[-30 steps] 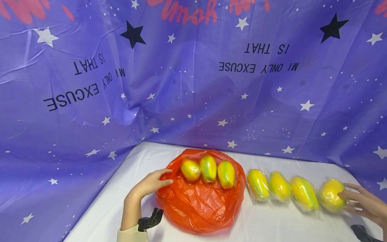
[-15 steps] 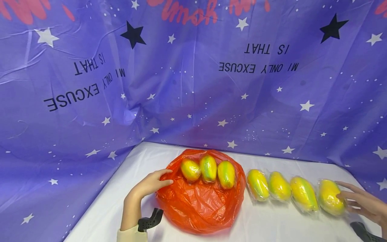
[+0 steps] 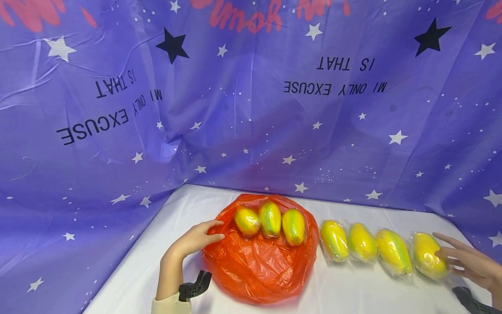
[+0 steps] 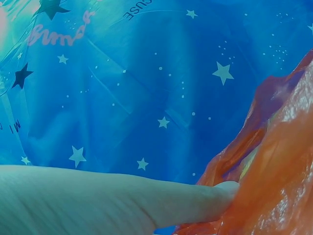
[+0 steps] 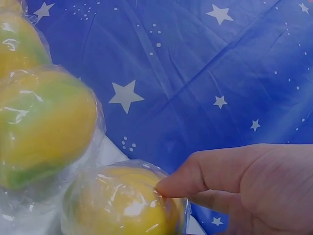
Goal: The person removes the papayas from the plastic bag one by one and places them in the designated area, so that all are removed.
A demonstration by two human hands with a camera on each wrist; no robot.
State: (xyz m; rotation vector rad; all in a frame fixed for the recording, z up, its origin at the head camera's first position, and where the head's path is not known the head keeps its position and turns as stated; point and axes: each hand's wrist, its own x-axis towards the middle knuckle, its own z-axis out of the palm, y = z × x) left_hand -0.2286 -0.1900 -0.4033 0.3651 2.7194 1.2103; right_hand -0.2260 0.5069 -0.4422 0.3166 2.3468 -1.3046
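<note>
A red plastic bag lies spread on the white table, with three yellow-green mangoes at its far side. My left hand touches the bag's left edge, thumb and forefinger apart; in the left wrist view a fingertip overlaps the red plastic. Right of the bag, several mangoes in clear wrap stand in a row. The rightmost mango has my right hand against its right side, fingers spread and fairly straight. In the right wrist view, the thumb tip rests on that wrapped mango.
The row's other wrapped mangoes are the one by the bag, a second mango and a third mango. A purple star-printed sheet rises behind and beside the white tabletop.
The rightmost mango has turned from roundish to lengthwise, in line with the others, under my right hand. Since then, that hand has barely shifted. The left hand and bag have stayed still.
</note>
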